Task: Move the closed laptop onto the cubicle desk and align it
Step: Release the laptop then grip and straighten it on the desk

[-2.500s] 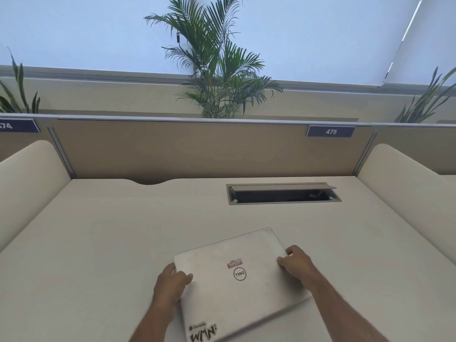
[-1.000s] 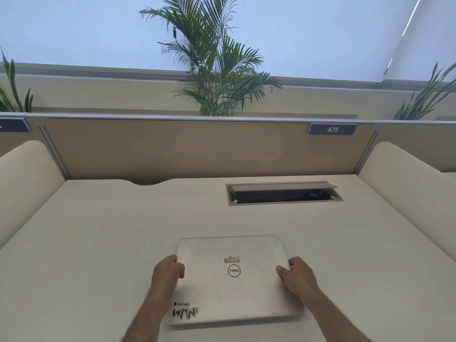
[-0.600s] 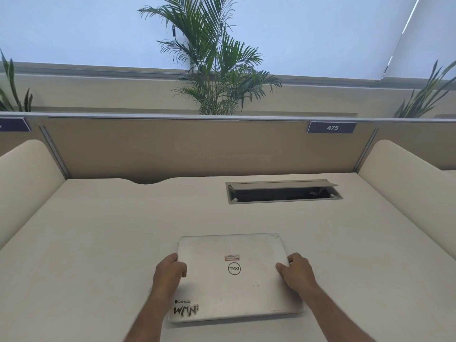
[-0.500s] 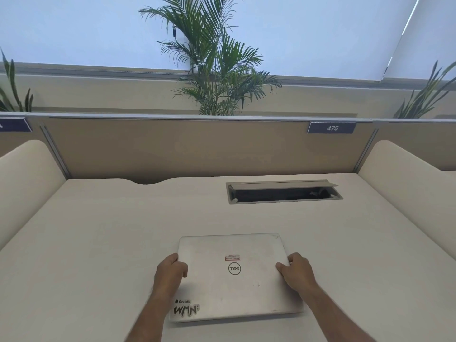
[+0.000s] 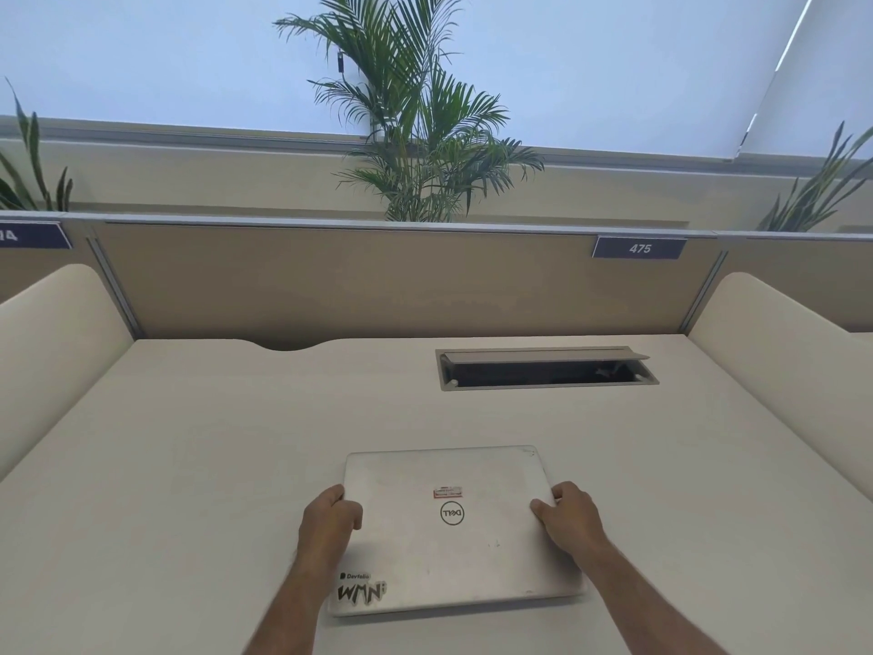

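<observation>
The closed laptop (image 5: 453,527) lies flat on the cubicle desk (image 5: 189,465), near the front edge and well short of the cable tray (image 5: 548,368). The left hand (image 5: 330,520) curls its fingers over the left side edge, thumb on the lid; the right hand (image 5: 569,515) clamps the right edge the same way. It looks a stiff, fairly heavy slab with a smooth lid that could slide on this surface, so the two side edges seem the sound place to hold. Its long axis runs left to right, roughly parallel to the back partition (image 5: 401,281), with the stickered corner toward the person
</observation>
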Demonstrator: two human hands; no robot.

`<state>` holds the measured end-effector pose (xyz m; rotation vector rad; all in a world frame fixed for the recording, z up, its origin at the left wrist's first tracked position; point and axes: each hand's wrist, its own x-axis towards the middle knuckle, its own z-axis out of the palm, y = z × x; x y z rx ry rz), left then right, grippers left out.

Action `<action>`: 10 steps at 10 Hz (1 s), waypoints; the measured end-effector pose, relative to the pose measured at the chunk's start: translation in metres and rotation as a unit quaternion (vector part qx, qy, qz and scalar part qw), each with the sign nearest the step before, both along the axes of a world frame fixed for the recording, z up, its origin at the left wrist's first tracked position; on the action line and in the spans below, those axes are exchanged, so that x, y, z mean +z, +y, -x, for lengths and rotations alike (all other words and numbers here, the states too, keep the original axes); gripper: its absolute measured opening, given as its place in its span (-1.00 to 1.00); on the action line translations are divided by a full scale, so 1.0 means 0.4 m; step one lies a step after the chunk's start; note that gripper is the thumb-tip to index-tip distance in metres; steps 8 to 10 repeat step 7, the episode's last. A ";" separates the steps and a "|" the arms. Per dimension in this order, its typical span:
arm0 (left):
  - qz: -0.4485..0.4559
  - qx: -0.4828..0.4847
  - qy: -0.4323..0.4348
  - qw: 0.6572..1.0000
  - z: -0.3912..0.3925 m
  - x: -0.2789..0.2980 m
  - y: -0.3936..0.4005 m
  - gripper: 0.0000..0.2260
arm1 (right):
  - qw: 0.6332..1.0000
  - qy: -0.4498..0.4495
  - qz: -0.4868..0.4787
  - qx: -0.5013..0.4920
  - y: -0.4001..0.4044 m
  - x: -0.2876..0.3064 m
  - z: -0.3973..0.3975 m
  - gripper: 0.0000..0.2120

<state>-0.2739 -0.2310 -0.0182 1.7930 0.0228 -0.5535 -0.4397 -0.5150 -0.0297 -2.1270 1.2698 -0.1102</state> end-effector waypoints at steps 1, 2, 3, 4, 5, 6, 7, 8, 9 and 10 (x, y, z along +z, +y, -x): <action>0.001 0.001 -0.003 1.000 0.002 0.003 -0.001 -0.74 | 1.000 0.002 -0.002 -0.001 -0.001 -0.001 0.000 -0.74; -0.003 0.006 -0.013 1.000 0.004 -0.001 -0.003 -0.76 | 1.000 0.001 -0.002 0.002 0.000 0.000 -0.001 -0.73; -0.013 0.014 -0.023 1.000 0.012 0.005 -0.005 -0.77 | 1.000 0.008 -0.009 0.005 0.002 0.006 -0.002 -0.68; -0.031 0.009 -0.044 0.999 0.029 0.011 -0.004 -0.83 | 1.000 0.025 -0.007 0.010 0.007 0.012 0.000 -0.60; -0.115 -0.025 -0.115 0.986 0.045 -0.003 -0.008 -0.75 | 0.993 0.080 0.082 0.036 0.042 0.014 0.008 -0.57; -0.254 -0.095 -0.225 0.936 0.047 -0.043 -0.014 -0.40 | 0.968 0.094 0.216 0.087 0.075 0.001 0.017 -0.43; -0.324 -0.160 -0.335 0.870 0.066 -0.042 -0.014 -0.25 | 0.957 0.073 0.244 0.141 0.102 -0.019 0.015 -0.25; -0.324 -0.160 -0.335 0.870 0.066 -0.042 -0.014 -0.25 | 0.957 0.073 0.244 0.141 0.102 -0.019 0.015 -0.25; -0.324 -0.160 -0.335 0.870 0.066 -0.042 -0.014 -0.25 | 0.957 0.073 0.244 0.141 0.102 -0.019 0.015 -0.25; -0.324 -0.160 -0.335 0.870 0.066 -0.042 -0.014 -0.25 | 0.957 0.073 0.244 0.141 0.102 -0.019 0.015 -0.25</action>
